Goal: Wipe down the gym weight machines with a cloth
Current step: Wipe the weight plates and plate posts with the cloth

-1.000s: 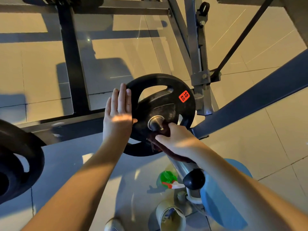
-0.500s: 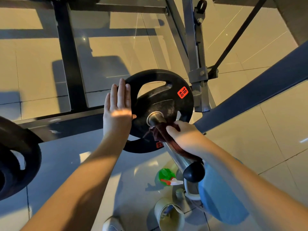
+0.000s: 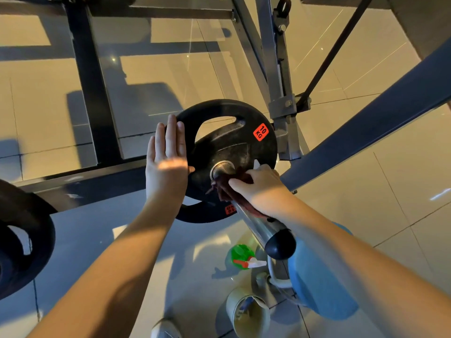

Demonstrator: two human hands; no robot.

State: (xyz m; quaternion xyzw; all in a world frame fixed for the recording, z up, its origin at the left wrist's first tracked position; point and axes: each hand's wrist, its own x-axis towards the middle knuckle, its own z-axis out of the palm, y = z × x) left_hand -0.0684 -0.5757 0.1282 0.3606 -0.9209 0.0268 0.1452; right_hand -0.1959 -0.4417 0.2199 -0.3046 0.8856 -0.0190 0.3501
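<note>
A black 10 kg weight plate with an orange label sits on a steel bar of the weight machine. My left hand lies flat with straight fingers against the plate's left rim. My right hand grips a dark red cloth wrapped round the bar just below the plate's hub. The bar ends in a black cap near me.
Grey machine frame beams cross the tiled floor. More black plates hang at the left edge. A green spray bottle lies on the floor below the bar, beside a blue padded roller and a sandal.
My right hand with the cloth slid down the bar away from the hub, then back up towards the plate. The left hand has stayed flat on the rim.
</note>
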